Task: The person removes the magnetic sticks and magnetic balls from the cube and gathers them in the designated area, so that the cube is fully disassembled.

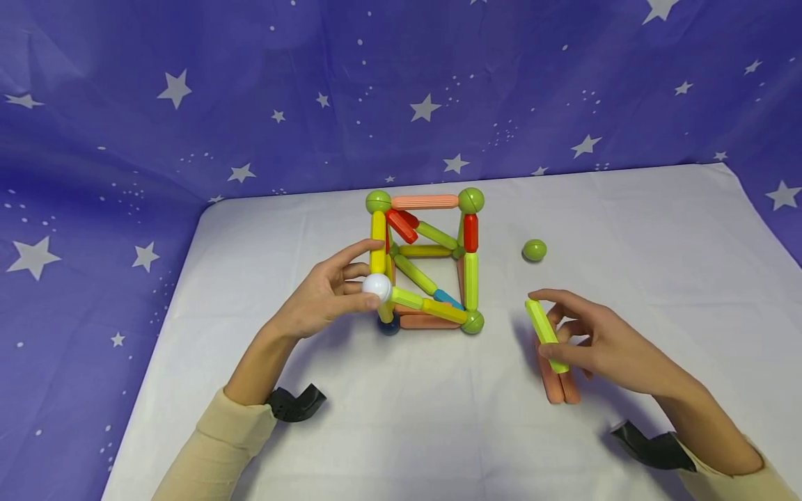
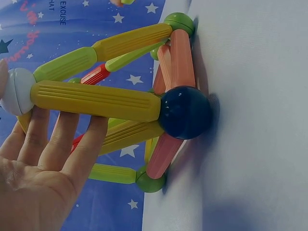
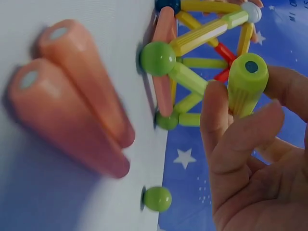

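A cube-like frame of magnetic rods and balls stands mid-table. My left hand (image 1: 322,289) holds its near left top corner, thumb on the white ball (image 1: 376,287) and index finger along a yellow rod (image 1: 378,243). In the left wrist view, its other fingers lie behind an upright yellow rod (image 2: 96,100) that rises from a dark blue ball (image 2: 186,112). To the right of the frame, my right hand (image 1: 595,341) pinches a loose lime-green magnetic rod (image 1: 546,335) between thumb and fingers. The right wrist view shows the rod's dark end (image 3: 251,66) facing the camera.
Two loose salmon-pink rods (image 1: 551,379) lie side by side beneath my right hand. A loose green ball (image 1: 535,250) sits right of the frame. The white-covered table (image 1: 401,431) meets a blue star-patterned cloth (image 1: 376,90) at the back.
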The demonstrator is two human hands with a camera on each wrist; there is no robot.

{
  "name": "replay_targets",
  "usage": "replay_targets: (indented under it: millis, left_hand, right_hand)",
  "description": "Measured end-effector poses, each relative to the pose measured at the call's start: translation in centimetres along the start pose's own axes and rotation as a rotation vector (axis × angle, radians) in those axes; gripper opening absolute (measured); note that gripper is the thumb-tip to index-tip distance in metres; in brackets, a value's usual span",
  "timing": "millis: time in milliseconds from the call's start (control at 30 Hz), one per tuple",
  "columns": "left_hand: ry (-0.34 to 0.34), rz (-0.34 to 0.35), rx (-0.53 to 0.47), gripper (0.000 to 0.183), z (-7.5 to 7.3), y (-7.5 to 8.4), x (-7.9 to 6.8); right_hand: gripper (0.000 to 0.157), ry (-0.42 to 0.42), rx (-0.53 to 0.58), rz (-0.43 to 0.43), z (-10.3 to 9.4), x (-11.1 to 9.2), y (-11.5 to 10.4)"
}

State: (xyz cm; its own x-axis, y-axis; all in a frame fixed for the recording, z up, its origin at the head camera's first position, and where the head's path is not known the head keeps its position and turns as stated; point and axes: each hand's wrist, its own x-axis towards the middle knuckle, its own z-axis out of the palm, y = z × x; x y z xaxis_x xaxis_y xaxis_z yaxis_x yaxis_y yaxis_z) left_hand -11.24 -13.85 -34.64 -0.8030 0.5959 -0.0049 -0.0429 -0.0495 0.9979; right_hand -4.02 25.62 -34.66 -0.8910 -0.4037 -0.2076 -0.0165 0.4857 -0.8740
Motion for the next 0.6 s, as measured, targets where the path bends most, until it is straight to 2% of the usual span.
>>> replay_targets:
  millis: [267, 600]
  left_hand:
    - [0.003, -0.002, -0.003, 0.081, 0.0, 0.0, 0.0]
    - [-0.001, 0.003, -0.004, 0.081, 0.0, 0.0, 0.0]
  right_hand:
    - [0.064, 0.07, -0.021, 0.023, -0.9, -2.0, 1.9]
    - [0.067, 0.062, -0.046, 0.079, -1.3, -3.2, 4.4]
